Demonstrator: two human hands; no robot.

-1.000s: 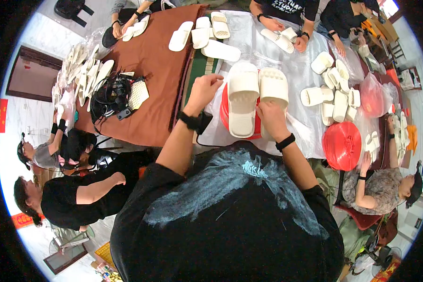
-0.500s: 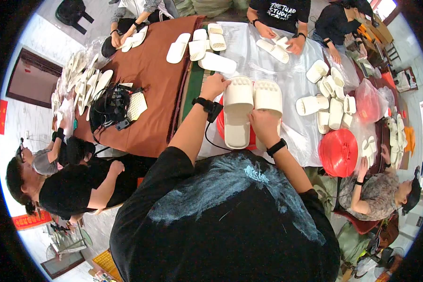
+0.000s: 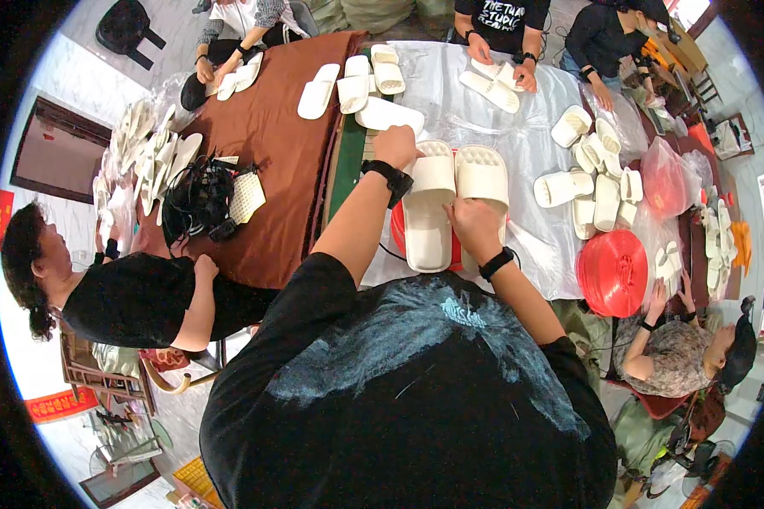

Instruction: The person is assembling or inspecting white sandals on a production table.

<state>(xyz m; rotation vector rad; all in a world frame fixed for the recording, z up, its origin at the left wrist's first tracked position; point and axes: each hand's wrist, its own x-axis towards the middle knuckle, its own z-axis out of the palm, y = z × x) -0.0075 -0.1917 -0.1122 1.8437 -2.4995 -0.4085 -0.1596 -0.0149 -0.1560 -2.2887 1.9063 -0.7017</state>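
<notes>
Slippers, a cream foam pair lying soles-up side by side on the tabletop, judged light, flexible, non-fragile; left hand fingers closed on one's toe edge, right hand fingers pressing the other's heel.

Both hands reach forward, apparently curled closed.

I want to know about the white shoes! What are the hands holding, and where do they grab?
Two white slippers: the left hand grips the left slipper at its far end, and the right hand presses on the right slipper at its near end.
</notes>
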